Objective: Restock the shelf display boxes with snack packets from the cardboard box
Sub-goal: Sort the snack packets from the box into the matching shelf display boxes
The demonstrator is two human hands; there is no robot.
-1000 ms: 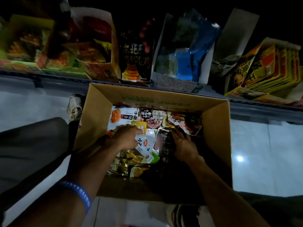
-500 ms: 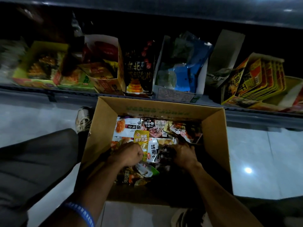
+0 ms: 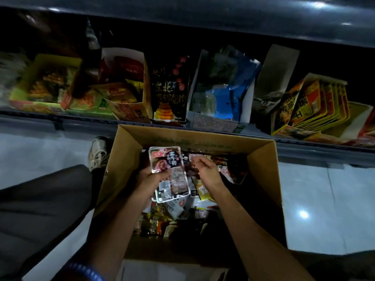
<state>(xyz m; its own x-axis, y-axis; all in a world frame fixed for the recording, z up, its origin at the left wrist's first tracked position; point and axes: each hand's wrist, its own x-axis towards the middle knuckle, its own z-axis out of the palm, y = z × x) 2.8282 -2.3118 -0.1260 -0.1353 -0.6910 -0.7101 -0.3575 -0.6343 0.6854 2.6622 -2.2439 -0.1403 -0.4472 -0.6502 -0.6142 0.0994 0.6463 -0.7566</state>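
- Head view, looking down into an open cardboard box [image 3: 129, 159] on a pale tiled floor [image 3: 328, 199], lower centre of frame; dim light, with one bright reflection on the tiles at right.
- Left hand [image 3: 151, 177], centre frame: its grip is curled around a small stack of glossy snack packets [image 3: 168, 173], thumb across the front. The stack is held above the box contents; the top packet has a dark label with white characters and a red logo.
- Right hand [image 3: 205, 171], just right of the stack: fingers bent, tips drawn together at the edge of a pinkish packet [image 3: 192, 158] at the far end of the box. Whether that grip is actually pinching it, I cannot tell; blur there.
- Loose packets [image 3: 162, 218] fill the box floor below both forearms, mixed colours, lying flat and overlapping.
- Shelf [image 3: 60, 118] runs across the upper half of frame, with display boxes in a row: a green one [image 3: 40, 78] at upper left, an orange-and-white one [image 3: 129, 106] beside it, a dark packet with a yellow picture [image 3: 169, 94], a white box of blue packets [image 3: 219, 98] at upper centre, and a yellow box of upright packets [image 3: 312, 106] at upper right.
- A blue wristband [image 3: 89, 270] on the left wrist, bottom left.
- A white sneaker [image 3: 99, 153] is just left of the box, with a dark trouser leg [image 3: 40, 209] below it.
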